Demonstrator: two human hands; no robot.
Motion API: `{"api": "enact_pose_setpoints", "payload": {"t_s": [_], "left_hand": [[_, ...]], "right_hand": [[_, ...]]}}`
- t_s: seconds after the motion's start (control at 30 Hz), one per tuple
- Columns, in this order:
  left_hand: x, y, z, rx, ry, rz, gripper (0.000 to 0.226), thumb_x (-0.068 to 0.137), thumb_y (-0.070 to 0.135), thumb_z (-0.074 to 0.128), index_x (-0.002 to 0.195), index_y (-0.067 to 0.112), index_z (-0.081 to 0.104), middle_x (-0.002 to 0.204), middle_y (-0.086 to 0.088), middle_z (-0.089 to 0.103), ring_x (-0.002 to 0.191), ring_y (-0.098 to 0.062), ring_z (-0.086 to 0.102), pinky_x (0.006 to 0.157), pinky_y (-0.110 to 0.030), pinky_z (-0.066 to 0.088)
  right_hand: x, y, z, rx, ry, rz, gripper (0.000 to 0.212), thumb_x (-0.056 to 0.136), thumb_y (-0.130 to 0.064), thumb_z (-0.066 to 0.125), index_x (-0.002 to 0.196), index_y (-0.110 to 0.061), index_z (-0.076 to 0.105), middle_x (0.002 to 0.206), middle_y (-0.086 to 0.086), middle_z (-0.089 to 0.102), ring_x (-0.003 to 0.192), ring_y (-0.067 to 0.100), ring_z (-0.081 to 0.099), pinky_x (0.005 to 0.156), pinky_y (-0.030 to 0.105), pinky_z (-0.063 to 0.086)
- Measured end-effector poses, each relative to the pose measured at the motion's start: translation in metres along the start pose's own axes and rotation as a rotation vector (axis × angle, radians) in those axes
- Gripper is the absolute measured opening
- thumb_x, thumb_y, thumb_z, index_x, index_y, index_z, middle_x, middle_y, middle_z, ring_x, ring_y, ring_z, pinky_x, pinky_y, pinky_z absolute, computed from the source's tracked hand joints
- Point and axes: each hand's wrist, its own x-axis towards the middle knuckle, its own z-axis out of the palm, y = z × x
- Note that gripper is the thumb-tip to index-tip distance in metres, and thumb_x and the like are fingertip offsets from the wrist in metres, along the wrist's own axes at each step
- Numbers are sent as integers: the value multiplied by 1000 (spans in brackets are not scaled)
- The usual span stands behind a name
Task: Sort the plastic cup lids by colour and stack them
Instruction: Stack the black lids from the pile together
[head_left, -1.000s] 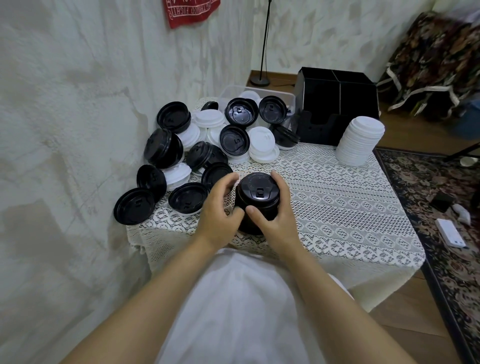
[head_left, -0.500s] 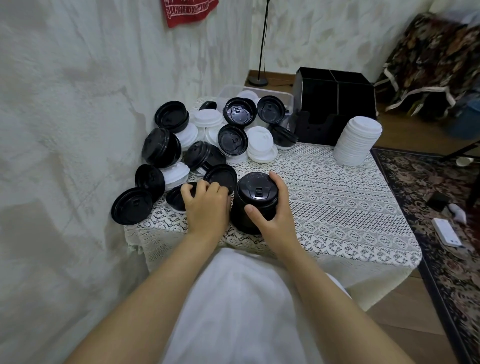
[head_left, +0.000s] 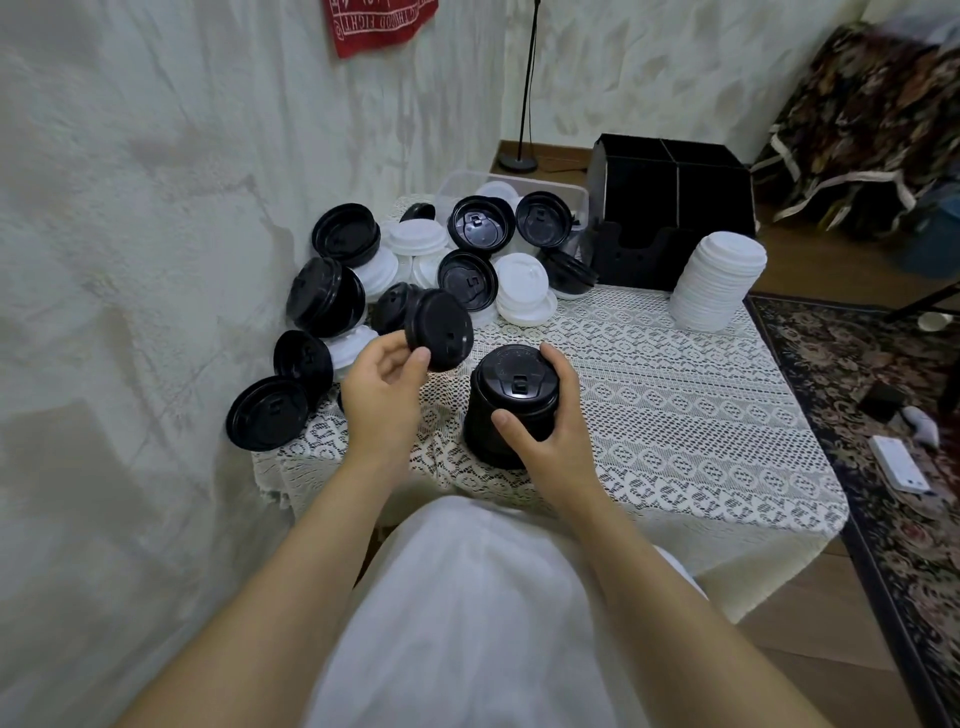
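A stack of black lids (head_left: 511, 402) stands near the front of the lace-covered table (head_left: 675, 415). My right hand (head_left: 545, 426) grips its side, thumb in front and fingers round the back. My left hand (head_left: 382, 387) pinches a single black lid (head_left: 441, 335), tilted and lifted above the cloth, just left of the stack. A mixed heap of black and white lids (head_left: 415, 270) lies along the wall at the back left. A tall stack of white lids (head_left: 719, 280) stands at the back right.
A black divided box (head_left: 672, 208) stands at the table's far edge, with a clear plastic tub (head_left: 460, 182) to its left. The wall (head_left: 156, 260) closes the left side. A patterned rug (head_left: 893, 441) with small items lies on the floor to the right.
My left hand left the black stack, reached to the lids on the left, and now holds one black lid lifted. My right hand stayed on the stack.
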Motion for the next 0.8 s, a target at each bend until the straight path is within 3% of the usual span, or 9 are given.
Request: {"api": "enact_pose_setpoints", "payload": {"t_s": [0.17, 0.3, 0.57, 0.8], "left_hand": [[-2, 13, -1, -398, 2, -163, 22, 93, -6, 55, 98, 15, 59, 82, 0, 70, 75, -13, 65, 72, -22, 56], [-5, 20, 0, -547, -48, -238, 26, 91, -7, 54, 110, 11, 56, 91, -7, 67, 76, -15, 68, 69, -24, 57], [-27, 15, 8, -530, -153, -328, 27, 89, -8, 56, 111, 7, 60, 84, -5, 64, 71, -10, 65, 62, -22, 56], [-34, 7, 11, -261, -228, -231, 32, 87, 0, 63, 118, 10, 62, 83, -3, 64, 65, -8, 63, 64, -22, 54]], "right_hand": [[0, 0, 0, 4, -5, 2, 72, 72, -53, 68, 133, -54, 29, 145, -7, 43, 133, 5, 43, 113, 34, 36], [0, 0, 0, 2, 0, -10, 73, 73, -52, 69, 134, -52, 29, 144, -6, 44, 133, 6, 43, 113, 36, 36], [0, 1, 0, 31, 3, -12, 77, 73, -51, 71, 137, -56, 28, 147, -7, 43, 135, 7, 43, 113, 42, 36], [1, 4, -1, 125, -19, -28, 89, 74, -59, 73, 146, -55, 20, 154, -1, 37, 139, 12, 39, 116, 49, 31]]}}
